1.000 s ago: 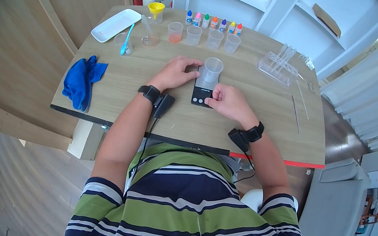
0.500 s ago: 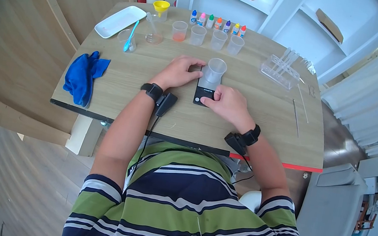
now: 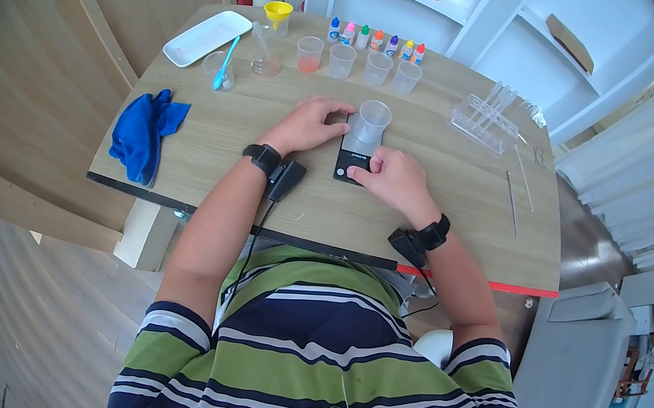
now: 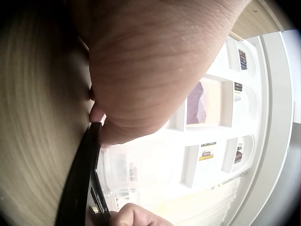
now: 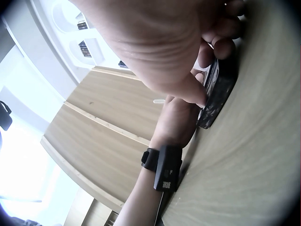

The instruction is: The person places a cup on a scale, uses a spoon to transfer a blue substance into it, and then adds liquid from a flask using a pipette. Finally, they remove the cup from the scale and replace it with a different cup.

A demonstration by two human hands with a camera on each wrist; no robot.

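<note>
A black digital pocket scale (image 3: 353,157) lies on the table with a clear plastic cup (image 3: 372,123) standing on its silver plate. My left hand (image 3: 311,125) reaches in from the left, its fingers extended and its thumb and fingertips touching the scale's left edge. In the left wrist view, those fingertips sit along the side of the black scale (image 4: 77,181). From the right, my right hand (image 3: 394,178) rests its thumb on the scale's button panel. The right wrist view shows its other fingers (image 5: 223,47) curled against the scale's far side.
Several clear cups (image 3: 340,62), one with orange liquid, stand behind the scale before small dropper bottles (image 3: 363,37). A test tube rack (image 3: 482,128) and thin rods (image 3: 511,202) lie right. A blue cloth (image 3: 144,134), white tray (image 3: 206,39) and yellow funnel (image 3: 278,12) are left.
The head view has shifted slightly, moving the whole table in the picture. My right thumb has slid a little left over the button panel. My left hand stays at the scale's edge.
</note>
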